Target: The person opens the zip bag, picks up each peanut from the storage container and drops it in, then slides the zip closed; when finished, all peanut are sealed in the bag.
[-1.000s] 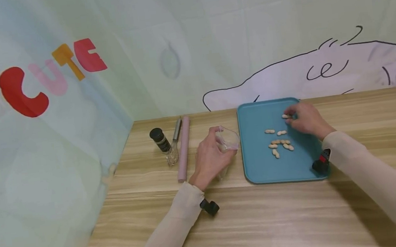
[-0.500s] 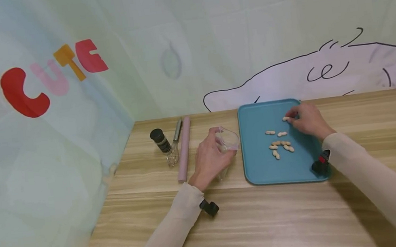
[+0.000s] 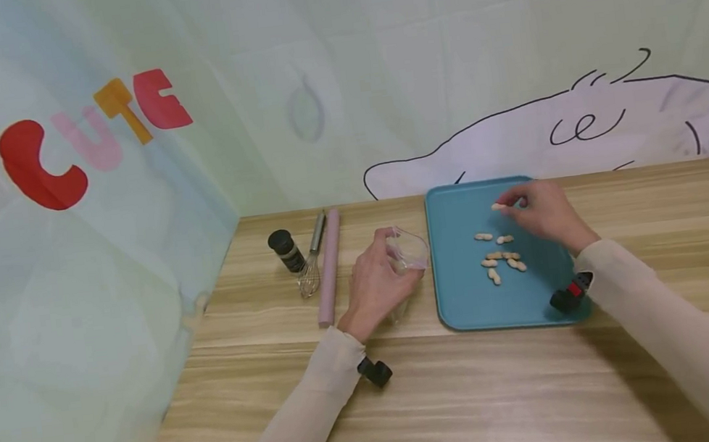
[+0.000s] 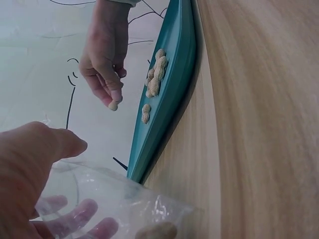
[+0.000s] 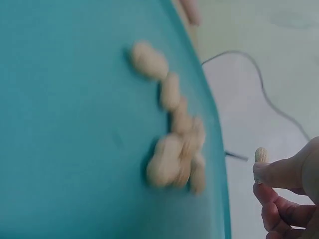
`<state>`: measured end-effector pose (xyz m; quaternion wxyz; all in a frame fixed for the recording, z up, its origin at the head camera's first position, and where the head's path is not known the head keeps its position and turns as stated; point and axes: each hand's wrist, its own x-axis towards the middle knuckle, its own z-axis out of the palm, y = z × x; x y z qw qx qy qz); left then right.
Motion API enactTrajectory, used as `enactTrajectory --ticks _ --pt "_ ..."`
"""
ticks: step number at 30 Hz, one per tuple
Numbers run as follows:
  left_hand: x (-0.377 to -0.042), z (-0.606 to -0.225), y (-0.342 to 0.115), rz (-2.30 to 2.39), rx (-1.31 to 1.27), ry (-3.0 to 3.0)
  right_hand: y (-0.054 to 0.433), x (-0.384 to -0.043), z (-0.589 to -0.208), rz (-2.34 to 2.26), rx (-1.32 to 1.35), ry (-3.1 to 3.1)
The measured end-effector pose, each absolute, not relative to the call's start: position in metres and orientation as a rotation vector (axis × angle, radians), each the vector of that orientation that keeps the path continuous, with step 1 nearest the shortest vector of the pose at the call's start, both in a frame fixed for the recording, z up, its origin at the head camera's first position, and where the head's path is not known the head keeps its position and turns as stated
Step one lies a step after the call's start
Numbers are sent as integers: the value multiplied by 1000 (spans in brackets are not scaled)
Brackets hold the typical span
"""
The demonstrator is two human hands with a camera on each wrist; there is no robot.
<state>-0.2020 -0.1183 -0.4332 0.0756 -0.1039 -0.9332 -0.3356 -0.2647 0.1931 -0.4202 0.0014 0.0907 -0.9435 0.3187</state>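
My right hand (image 3: 545,212) pinches a peanut (image 5: 260,155) between thumb and fingertips, raised over the far part of the blue tray (image 3: 476,305). Several unshelled peanuts (image 3: 495,256) lie in a loose cluster on the tray, below and left of that hand. At the tray's left side, my left hand (image 3: 376,285) grips a clear plastic bag (image 3: 412,249), its thumb and fingers spread at the mouth. In the left wrist view the fingers show through the film, and a tan, peanut-like lump (image 4: 157,231) sits low in the bag.
Left of the bag, a pink rolling pin (image 3: 330,267) lies lengthwise beside a wire whisk (image 3: 311,273). A black-capped spice jar (image 3: 286,250) stands by the whisk. Behind the wooden table (image 3: 466,390) hangs a printed cloth backdrop (image 3: 325,78).
The right hand has lifted the peanut from the tray's far right and moved it a little to the left. The left hand and bag have stayed in place.
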Motion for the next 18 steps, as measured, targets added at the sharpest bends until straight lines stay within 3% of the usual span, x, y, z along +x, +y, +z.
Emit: enactTrajectory --ticks 18 --pt "-201 -435 -119 -1006 -331 -2791 140 -235 -383 976 619 -2787"
